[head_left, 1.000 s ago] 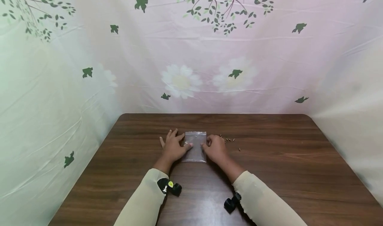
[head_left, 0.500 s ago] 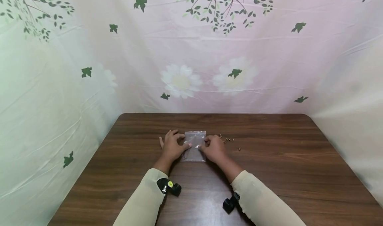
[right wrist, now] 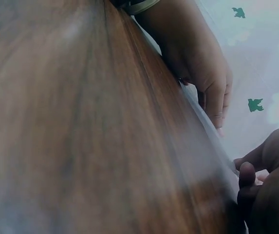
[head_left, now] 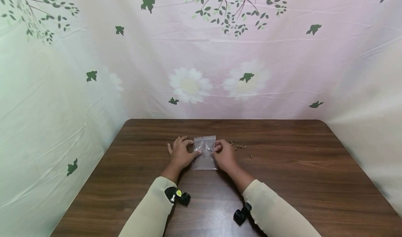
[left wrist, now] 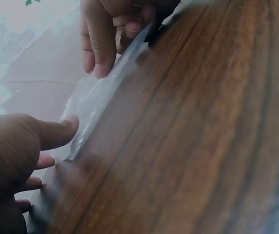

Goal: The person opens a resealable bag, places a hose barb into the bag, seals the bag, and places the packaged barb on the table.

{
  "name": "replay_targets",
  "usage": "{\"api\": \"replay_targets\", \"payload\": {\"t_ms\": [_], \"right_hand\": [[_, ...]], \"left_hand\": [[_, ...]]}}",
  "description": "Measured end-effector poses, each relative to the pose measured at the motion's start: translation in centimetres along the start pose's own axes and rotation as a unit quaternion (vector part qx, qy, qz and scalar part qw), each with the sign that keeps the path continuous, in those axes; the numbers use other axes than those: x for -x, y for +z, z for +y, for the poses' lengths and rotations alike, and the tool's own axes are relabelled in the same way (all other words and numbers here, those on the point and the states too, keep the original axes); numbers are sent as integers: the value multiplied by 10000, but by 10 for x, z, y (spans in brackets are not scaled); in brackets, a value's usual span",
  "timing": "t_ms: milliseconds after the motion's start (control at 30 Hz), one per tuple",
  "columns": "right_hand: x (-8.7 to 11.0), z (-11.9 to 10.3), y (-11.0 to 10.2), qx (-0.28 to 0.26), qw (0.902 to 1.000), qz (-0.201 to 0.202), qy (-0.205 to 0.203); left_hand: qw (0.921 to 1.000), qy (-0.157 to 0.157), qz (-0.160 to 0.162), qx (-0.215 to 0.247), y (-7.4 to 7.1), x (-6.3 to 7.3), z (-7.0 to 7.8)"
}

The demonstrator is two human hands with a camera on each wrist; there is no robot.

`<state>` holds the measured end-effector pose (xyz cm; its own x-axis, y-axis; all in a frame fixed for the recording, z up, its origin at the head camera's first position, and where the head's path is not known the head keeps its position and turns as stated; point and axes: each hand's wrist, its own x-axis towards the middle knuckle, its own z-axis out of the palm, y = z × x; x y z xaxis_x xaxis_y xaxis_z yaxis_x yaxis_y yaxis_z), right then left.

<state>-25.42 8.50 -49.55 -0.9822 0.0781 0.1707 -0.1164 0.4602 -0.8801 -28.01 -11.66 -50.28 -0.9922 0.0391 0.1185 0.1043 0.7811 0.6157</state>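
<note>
A small clear zip-seal plastic bag (head_left: 205, 163) lies on the wooden table between my two hands, its zip strip at the far end. The thumb of my left hand (head_left: 181, 154) rests on the bag's left side, with the other fingers spread on the table beside it. My right hand (head_left: 224, 156) pinches the bag's right edge between thumb and fingers. In the left wrist view, the bag (left wrist: 94, 105) looks raised and creased between the hands. Just beyond the right hand lie several tiny brass-coloured metal pieces (head_left: 240, 146), too small to identify.
The brown wood-grain table (head_left: 298, 181) reaches back to a printed cloth backdrop (head_left: 213, 55) with leaves, birds and flowers. Black wrist cameras (head_left: 240, 216) are strapped over both pale sleeves.
The right fingers have shifted slightly along the bag's right edge, moving inward and then back out. The bag's surface has creased and its right top corner has lifted a little. The left hand stays nearly still.
</note>
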Motion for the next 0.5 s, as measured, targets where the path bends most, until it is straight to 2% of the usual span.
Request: {"api": "replay_targets", "payload": {"t_ms": [133, 267, 400, 500], "right_hand": [[0, 2, 1, -313, 9994, 151, 20], [1, 3, 1, -722, 9971, 219, 70], [3, 2, 1, -1058, 9941, 188, 167], [5, 1, 0, -1216, 9922, 159, 207]], "left_hand": [[10000, 14, -21, 23, -1, 0, 1], [9983, 188, 1, 551, -2, 1, 3], [9906, 528, 161, 1248, 0, 0, 4], [9829, 878, 278, 1596, 2, 0, 5]]}}
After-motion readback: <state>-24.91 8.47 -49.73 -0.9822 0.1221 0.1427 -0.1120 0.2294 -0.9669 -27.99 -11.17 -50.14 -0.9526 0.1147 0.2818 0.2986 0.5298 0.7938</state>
